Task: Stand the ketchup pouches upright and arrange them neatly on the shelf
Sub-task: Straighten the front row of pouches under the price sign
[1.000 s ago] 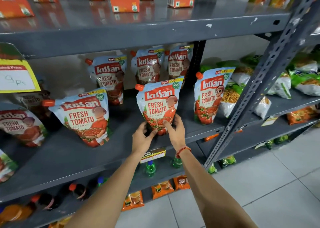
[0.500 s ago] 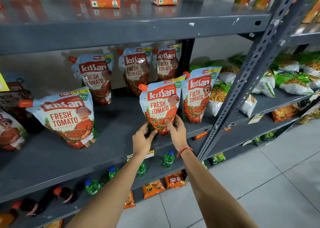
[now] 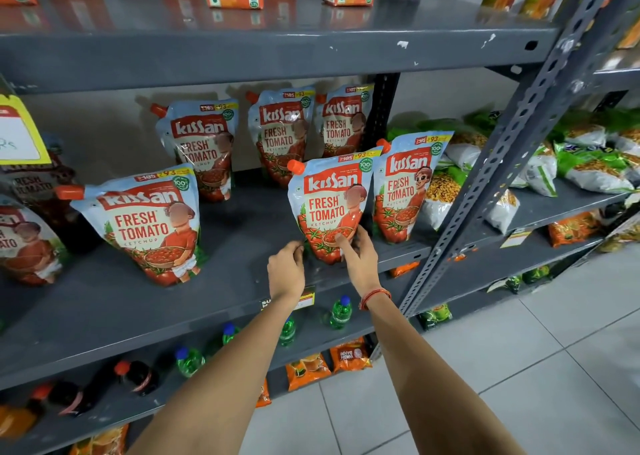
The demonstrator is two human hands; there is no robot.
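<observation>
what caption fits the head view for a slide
Both hands, left and right, steady an upright ketchup pouch on the grey shelf.

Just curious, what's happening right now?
Both hands, left and right, steadying front Kissan ketchup pouch upright on grey shelf. Neighbouring pouch close right. Nothing blocking.

Even, fairly bright indoor light falls from above; the upper shelf (image 3: 277, 56) casts soft shadow over the back pouches beyond the hands. Its glossy top mirrors the cartons. Wide-angle bending bows the upright post (image 3: 512, 164), and edges far from the hands blur.
</observation>
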